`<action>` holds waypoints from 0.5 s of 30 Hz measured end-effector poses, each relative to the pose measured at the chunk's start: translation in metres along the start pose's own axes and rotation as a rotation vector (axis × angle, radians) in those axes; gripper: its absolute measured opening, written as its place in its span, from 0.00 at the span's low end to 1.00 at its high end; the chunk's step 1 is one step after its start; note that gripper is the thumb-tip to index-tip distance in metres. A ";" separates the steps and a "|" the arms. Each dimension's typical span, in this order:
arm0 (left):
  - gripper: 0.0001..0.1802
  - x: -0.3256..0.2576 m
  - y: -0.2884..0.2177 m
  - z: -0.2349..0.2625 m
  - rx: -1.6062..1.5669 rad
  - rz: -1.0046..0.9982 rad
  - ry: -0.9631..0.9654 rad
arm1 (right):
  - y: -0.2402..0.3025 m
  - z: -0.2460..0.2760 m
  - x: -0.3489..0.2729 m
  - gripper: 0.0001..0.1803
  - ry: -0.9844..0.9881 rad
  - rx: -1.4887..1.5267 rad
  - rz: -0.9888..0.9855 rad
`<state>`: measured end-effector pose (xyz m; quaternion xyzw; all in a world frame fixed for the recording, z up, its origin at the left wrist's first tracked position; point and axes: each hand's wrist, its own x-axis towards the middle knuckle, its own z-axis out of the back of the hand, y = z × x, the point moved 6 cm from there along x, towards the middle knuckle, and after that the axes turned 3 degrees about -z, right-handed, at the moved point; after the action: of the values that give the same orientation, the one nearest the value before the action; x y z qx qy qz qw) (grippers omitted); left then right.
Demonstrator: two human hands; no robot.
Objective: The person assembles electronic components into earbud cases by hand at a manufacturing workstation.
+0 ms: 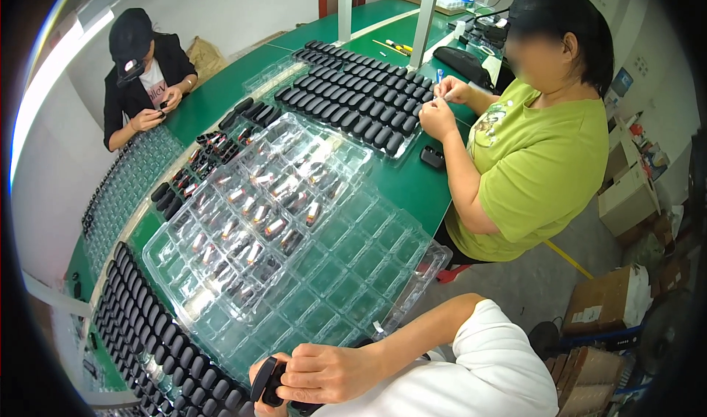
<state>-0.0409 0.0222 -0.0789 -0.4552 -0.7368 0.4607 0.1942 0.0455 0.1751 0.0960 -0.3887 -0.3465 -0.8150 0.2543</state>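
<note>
A long green table [412, 185] runs away from the wearer, and nearly all of it is covered in trays. The biggest is a clear blister tray [346, 270] lying across the near end, its pockets in neat rows. The pockets on the far and left side hold small parts with orange and silver on them [261, 211]; the pockets nearer the wearer and toward the right edge show only green table through the plastic. To its left, along the near left edge, a tray of black shells [147, 336] is packed full, row after row. Farther up the table a second full tray of black shells [353, 97] sits in front of a person in a green shirt [534, 170], whose hands meet over a small piece at its right corner. A loose black shell [432, 156] lies on the table just beside that tray. Across the table, a person in a black jacket and cap [140, 71] bends over something small held in both hands, with another clear tray [129, 189] beside them.

At the bottom edge, the wearer's right hand [324, 373] is curled around a black shell [266, 380], fingers wrapped over it, just off the near corner of the blister tray. The left hand [259, 406] is mostly hidden beneath; I cannot tell its grip.
</note>
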 end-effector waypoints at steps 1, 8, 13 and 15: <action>0.21 -0.002 -0.001 -0.001 0.001 -0.001 0.004 | 0.001 -0.003 -0.001 0.15 0.019 -0.040 0.017; 0.32 0.009 -0.035 -0.037 0.672 -0.072 -0.105 | 0.001 -0.002 0.001 0.14 0.198 -0.059 -0.003; 0.44 0.026 -0.058 -0.062 0.065 -0.007 -0.018 | -0.002 0.005 0.003 0.05 0.205 -0.037 0.012; 0.44 0.023 -0.061 -0.064 0.095 -0.020 -0.029 | -0.002 0.005 0.004 0.05 0.189 -0.003 0.023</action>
<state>-0.0376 0.0642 0.0019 -0.4316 -0.7213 0.4997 0.2093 0.0439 0.1796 0.1005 -0.3142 -0.3153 -0.8456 0.2946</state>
